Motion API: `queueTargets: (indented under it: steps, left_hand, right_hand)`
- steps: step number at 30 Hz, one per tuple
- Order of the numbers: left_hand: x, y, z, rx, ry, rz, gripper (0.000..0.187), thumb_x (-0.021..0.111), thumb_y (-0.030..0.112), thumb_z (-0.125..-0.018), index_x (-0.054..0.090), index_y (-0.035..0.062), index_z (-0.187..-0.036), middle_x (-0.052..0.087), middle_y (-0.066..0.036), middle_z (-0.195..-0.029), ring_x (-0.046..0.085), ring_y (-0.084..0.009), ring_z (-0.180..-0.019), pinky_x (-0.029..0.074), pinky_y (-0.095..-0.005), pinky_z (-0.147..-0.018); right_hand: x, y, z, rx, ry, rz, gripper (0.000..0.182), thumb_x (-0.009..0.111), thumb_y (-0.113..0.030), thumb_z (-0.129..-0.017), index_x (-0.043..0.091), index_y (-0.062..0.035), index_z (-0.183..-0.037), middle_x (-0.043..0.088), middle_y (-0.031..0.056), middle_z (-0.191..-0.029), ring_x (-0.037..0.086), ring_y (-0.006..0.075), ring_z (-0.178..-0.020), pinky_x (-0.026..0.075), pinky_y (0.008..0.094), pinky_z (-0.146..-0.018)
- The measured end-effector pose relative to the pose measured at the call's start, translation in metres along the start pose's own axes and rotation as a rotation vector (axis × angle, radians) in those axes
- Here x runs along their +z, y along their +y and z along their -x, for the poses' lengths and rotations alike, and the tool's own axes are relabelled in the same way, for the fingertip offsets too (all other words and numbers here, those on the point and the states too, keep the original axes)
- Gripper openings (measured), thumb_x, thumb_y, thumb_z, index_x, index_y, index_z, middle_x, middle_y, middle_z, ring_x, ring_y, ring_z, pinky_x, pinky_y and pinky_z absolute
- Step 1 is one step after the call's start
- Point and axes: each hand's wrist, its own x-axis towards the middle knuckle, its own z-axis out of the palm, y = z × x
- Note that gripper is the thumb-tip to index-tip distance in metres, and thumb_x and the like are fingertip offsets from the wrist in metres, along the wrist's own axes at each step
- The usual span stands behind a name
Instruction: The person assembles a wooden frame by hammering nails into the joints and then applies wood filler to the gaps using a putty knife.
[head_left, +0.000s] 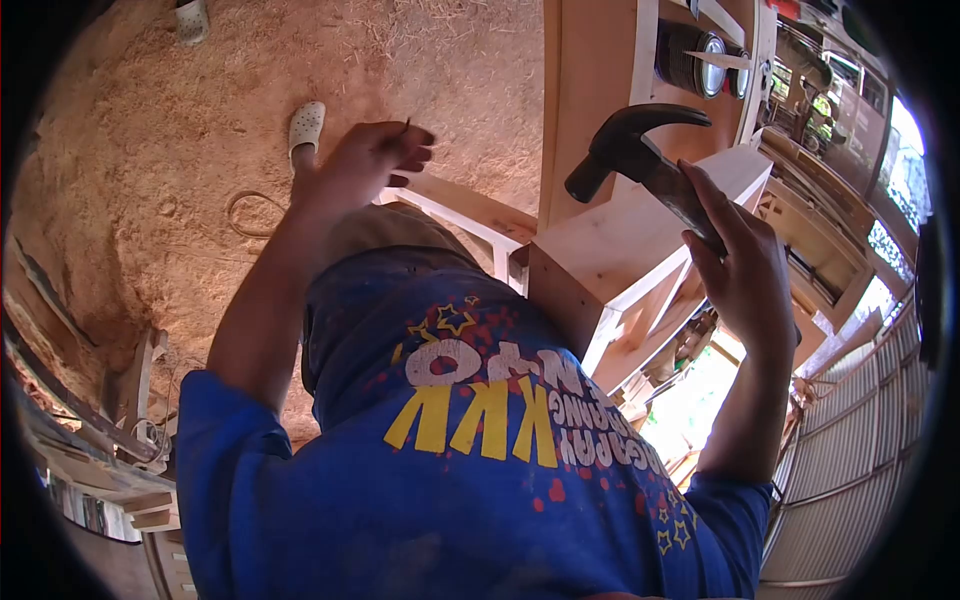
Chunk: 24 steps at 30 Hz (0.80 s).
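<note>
In my right hand (745, 255) is a claw hammer (650, 165), gripped by its handle. Its dark metal head points up and to the left, above a pale wooden box-like frame (640, 225). My left hand (365, 165) is raised over the dirt floor, left of the wood, with its fingers curled and smeared by motion. A thin dark tip shows at those fingers, too small to name. Nothing touches the hammer head.
Wooden planks (590, 90) and a shelf with round metal cans (700, 65) stand at the upper right. A person's foot in a light clog (307, 125) is on the dirt floor (240, 90). A looped cord (258, 213) lies there. Corrugated sheeting (850, 430) is at the right.
</note>
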Motion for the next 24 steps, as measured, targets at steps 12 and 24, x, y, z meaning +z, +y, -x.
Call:
queueTargets:
  steps: [12, 24]
  left_hand:
    - [0.109, 0.026, 0.012, 0.149, -0.314, 0.367, 0.018, 0.064, 0.013, -0.103, 0.071, -0.0023, -0.111, 0.076, -0.009, -0.107, 0.071, -0.0179, -0.108, 0.053, -0.0332, -0.101]
    - [0.115, 0.032, 0.016, 0.174, -0.358, 0.057, 0.022, 0.069, 0.017, -0.101, 0.077, 0.0001, -0.112, 0.078, -0.01, -0.107, 0.07, -0.0141, -0.106, 0.054, -0.0291, -0.098]
  right_hand:
    - [-0.002, 0.01, -0.007, 0.018, -0.007, 0.0, 0.074, 0.072, 0.002, -0.086, 0.05, -0.0221, -0.152, 0.074, 0.0185, -0.109, 0.074, 0.0384, -0.089, 0.058, 0.047, -0.074]
    - [-0.008, 0.003, -0.017, 0.028, -0.074, -0.005, 0.074, 0.071, 0.003, -0.087, 0.049, -0.0222, -0.153, 0.074, 0.019, -0.109, 0.074, 0.0375, -0.094, 0.057, 0.0457, -0.076]
